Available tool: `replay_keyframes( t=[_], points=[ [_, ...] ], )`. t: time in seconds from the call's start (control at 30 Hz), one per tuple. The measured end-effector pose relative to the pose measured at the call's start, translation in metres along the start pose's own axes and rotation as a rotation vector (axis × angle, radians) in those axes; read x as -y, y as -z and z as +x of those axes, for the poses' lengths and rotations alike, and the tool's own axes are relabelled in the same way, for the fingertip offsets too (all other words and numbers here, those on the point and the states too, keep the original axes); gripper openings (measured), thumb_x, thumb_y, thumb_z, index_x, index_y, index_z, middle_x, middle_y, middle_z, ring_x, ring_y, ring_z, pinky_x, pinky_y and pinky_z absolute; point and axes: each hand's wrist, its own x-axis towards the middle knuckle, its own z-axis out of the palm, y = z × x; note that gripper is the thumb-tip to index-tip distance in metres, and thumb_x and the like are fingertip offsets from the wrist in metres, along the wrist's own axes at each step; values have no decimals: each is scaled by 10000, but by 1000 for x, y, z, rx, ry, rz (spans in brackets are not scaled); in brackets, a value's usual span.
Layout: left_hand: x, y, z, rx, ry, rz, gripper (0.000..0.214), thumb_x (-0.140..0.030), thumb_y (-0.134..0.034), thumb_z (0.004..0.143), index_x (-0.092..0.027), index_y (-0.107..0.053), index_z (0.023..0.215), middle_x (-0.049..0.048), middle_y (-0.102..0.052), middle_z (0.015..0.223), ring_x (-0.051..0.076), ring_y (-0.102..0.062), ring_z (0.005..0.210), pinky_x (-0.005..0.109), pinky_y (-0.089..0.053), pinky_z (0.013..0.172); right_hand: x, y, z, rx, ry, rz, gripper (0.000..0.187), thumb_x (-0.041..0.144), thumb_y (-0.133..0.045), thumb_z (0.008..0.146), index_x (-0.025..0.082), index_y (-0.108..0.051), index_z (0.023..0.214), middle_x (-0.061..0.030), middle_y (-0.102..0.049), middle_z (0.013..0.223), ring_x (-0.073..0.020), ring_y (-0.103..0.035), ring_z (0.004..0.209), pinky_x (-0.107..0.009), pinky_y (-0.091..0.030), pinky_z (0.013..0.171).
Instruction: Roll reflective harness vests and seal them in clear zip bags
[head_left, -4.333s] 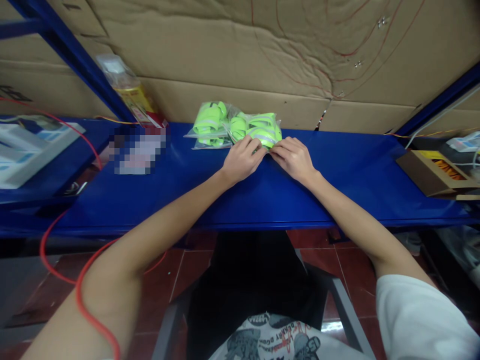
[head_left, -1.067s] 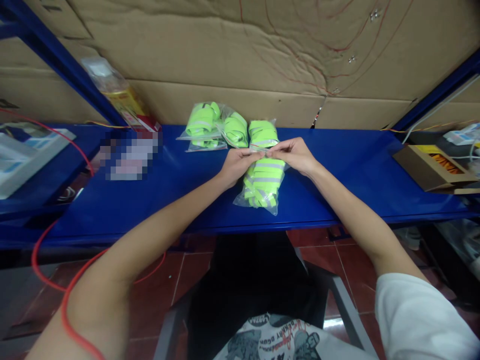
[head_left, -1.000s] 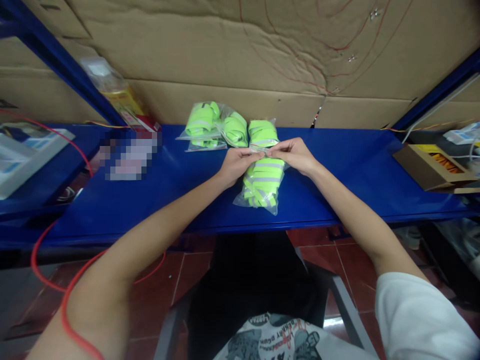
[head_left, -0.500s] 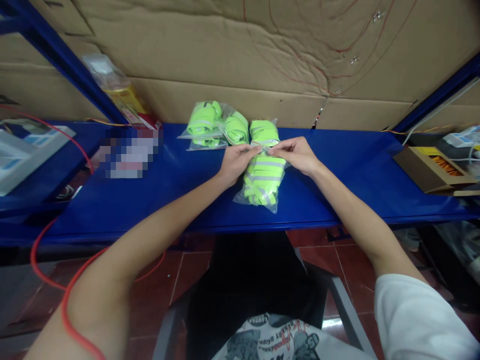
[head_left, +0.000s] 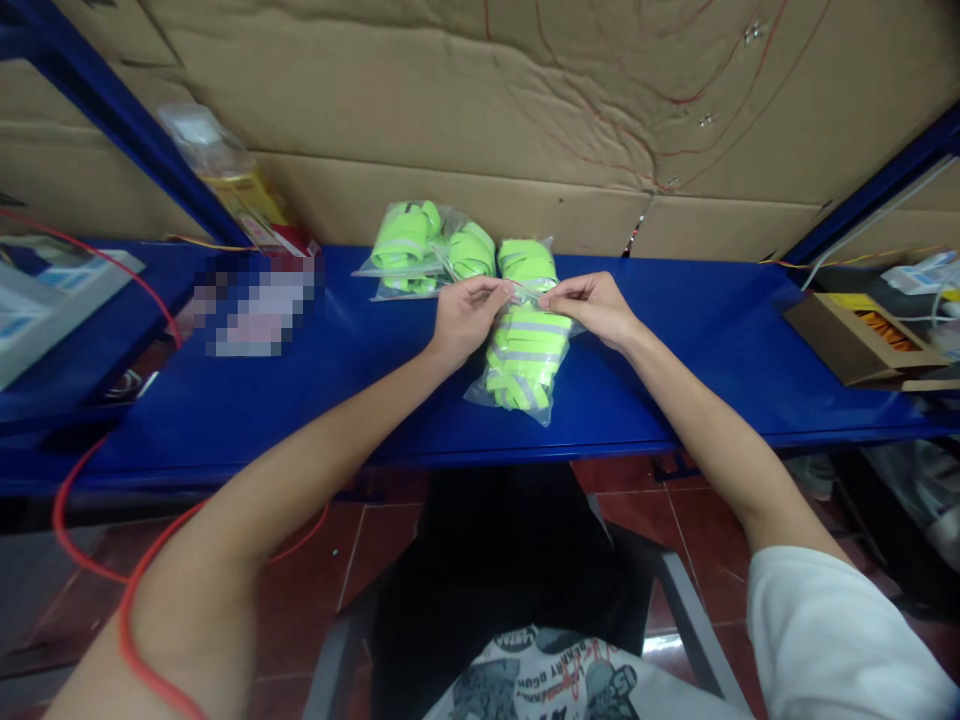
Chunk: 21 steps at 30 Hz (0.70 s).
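Observation:
A clear plastic bag packed with neon yellow-green reflective straps lies on the blue table, its top edge pointing away from me. My left hand pinches the left part of that edge between thumb and fingers. At the right part of the same edge, my right hand is closed in a pinch too. Just beyond my fingers lies another bag of the same straps. Further left are a filled bag and a stacked pair of bags.
A bottle with a yellow label leans at the back left by a blue post. On the right stands an open cardboard box with orange packets. A cardboard panel backs the blue table. A red hose crosses my left arm.
My left hand has shifted slightly left and up along the bag's edge. My right hand stays in nearly the same place, and the bag has barely moved.

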Motion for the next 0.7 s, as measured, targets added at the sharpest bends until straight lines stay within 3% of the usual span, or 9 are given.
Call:
replay_keyframes(
  t=[0.23,0.5,0.7],
  points=[
    [-7,0,-2,52,-93,-17,377,-548,-926,811,-184,-851,877,79,-843,894,182,-757,825,281,-589,730,4,-3,-4,41,-9,-3,457,553,-1060,559,212,-888,808,-60,-857,855,-166,-717,749,-322,-585,730],
    [-7,-3,-4,-23,98,-96,369,-476,-982,715,-174,-877,899,58,-834,844,126,-680,670,241,-542,585,3,-3,-4,48,30,-25,465,607,-1041,589,224,-891,806,-71,-856,856,-181,-720,757,-332,-582,703],
    [-9,-1,-3,-11,127,-108,374,-480,-993,698,-190,-879,906,57,-832,867,131,-686,681,232,-548,556,5,-2,-5,45,23,-45,464,615,-1036,600,229,-891,812,-69,-862,874,-191,-736,788,-338,-598,725]
  ],
)
